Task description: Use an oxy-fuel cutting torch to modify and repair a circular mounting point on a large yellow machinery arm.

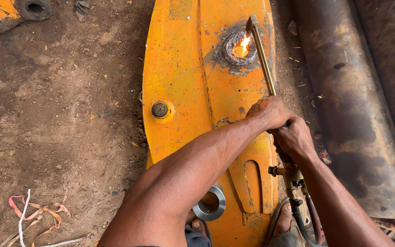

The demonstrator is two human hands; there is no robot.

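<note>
Torch: we hold a brass cutting torch (265,64) over the far end of the orange steel plate (179,77) lying on the dirt ground (60,100).
Flame: its tip (251,22) points at a glowing spot (242,45) inside a scorched ring (237,51).
Progress: we judge the cut begun but far from done; paint is burnt grey around the ring, the metal glows, and nothing has yet dropped free.
Left hand: our left hand (268,112) is clenched round the tube.
Right hand: our right hand (293,137) grips the handle just behind it, above the valves (290,175) and 2 hoses (308,219).
Untouched: a bolt head (160,110) and a steel-lined hole (210,204) show no burning.
Around: rusty pipes (357,105) lie to the right, rag strips (37,215) at lower left.
</note>
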